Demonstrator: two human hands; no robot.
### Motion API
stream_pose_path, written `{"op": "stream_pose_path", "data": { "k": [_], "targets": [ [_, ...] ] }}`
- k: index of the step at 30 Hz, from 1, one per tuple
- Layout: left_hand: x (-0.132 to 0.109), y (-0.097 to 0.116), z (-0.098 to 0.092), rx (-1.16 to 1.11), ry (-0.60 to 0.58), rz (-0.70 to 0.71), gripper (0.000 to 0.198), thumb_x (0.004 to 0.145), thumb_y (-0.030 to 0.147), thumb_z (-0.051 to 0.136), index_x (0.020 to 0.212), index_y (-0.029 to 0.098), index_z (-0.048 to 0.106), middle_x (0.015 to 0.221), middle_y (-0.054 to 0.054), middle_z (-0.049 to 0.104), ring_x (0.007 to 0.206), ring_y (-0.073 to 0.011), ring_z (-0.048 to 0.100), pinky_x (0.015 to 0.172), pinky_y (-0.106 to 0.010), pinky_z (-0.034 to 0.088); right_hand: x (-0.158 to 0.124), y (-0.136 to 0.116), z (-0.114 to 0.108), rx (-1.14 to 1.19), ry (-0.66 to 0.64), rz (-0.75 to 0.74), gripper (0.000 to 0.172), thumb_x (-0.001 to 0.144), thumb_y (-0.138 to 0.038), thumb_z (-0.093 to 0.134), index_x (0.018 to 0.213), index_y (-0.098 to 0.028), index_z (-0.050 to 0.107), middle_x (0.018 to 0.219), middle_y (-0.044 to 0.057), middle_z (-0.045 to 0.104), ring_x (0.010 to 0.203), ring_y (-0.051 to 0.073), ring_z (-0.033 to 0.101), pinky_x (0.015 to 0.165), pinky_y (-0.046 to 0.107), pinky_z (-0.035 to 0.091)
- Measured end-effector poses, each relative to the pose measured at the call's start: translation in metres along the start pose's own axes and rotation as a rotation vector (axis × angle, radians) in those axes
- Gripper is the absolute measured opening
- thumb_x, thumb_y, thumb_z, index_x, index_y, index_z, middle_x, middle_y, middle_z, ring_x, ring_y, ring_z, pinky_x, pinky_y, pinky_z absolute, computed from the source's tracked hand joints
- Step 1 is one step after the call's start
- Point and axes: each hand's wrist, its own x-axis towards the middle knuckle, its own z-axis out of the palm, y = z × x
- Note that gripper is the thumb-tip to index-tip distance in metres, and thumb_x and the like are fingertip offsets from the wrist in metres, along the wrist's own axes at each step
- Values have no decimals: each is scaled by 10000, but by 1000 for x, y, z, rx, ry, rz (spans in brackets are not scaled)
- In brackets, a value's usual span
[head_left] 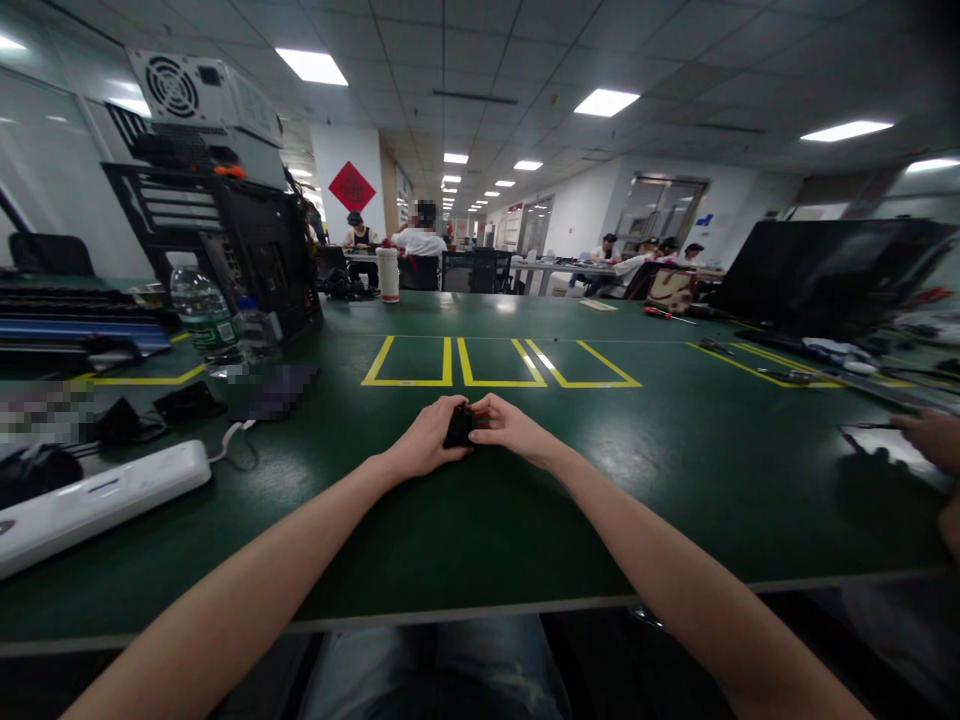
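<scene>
Centrally, pinched between left hand (429,442) and right hand (511,428), low over the green table (675,480): a small black object (458,425). Probably light and rigid, though too small to tell; best held by its ends. Clear room at 12 o'clock toward yellow boxes (496,363); power strip (97,505) at 9, table's near edge at 6.

A small black object (458,426), blocky and mostly hidden, sits pinched between left grip (426,442) and right grip (516,430), low at the green surface (480,520), 12 o'clock.
</scene>
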Motion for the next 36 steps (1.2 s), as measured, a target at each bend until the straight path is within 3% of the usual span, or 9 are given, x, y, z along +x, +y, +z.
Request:
{"op": "stream_pose_path", "data": {
  "k": [6,12,20,26,30,36],
  "targets": [
    [0,2,-2,-12,-10,-10,601,649,296,612,1151,194,298,1078,-81,440,966,-235,463,826,-397,382,-1,-1,2,21,31,-7,282,660,-335,601,866,-194,470,906,20,532,871,144,523,800,355,429],
    [0,5,-5,-24,-21,-26,593,660,286,602,1157,199,292,1092,-81,435,983,-237,459,840,-407,378,3,4,2,29,86,79,360,648,-346,610,942,-187,477,962,41,519,912,160,511,809,359,435],
    [-1,5,-5,-27,-21,-27,586,659,274,602,1153,194,297,1079,-85,445,961,-237,472,819,-407,389,-3,-3,0,-1,-5,18,393,594,-280,665,919,-197,460,955,24,522,903,163,522,835,390,411],
    [1,4,-3,-28,-9,-21,596,648,283,613,1149,190,304,1081,-86,444,975,-242,465,827,-406,383,1,0,5,45,73,32,295,658,-349,601,870,-194,467,864,18,537,858,150,526,798,366,438],
    [1,3,-2,-17,-5,-21,606,649,282,611,1155,189,292,1088,-89,437,982,-243,458,833,-408,376,3,1,6,74,107,112,329,648,-335,616,903,-183,473,940,38,525,899,154,517,817,363,437],
    [0,3,-3,-14,-22,-18,587,661,288,599,1153,185,296,1083,-89,438,962,-238,463,818,-397,385,-1,-1,2,6,15,34,407,586,-271,676,920,-192,458,938,26,531,891,158,532,847,382,409]
  ]
}}
